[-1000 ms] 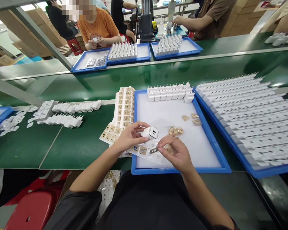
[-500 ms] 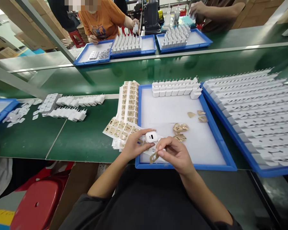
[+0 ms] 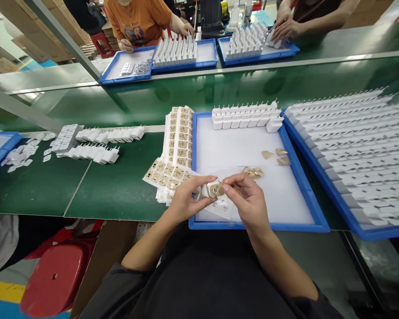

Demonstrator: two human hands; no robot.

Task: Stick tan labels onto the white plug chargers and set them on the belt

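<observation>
Above the near-left part of the blue tray [image 3: 286, 227], the left hand [image 3: 183, 197] grips the white charger [image 3: 205, 190]—end face toward the right hand [image 3: 248, 197], whose fingers pinch the tan cut-out film [image 3: 216, 190] over that face.

1. Bright, diffuse light; faint shadows.
2. Pale sheen on the green desk [image 3: 186, 91] toward twelve o'clock.
3. Wide-angle stretching toward three o'clock.
4. Black shirt [image 3: 199, 274] at six loses detail.

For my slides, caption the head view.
Left hand holds a white charger; right hand holds a tan sticker at its face, above a blue-rimmed tray.
</observation>
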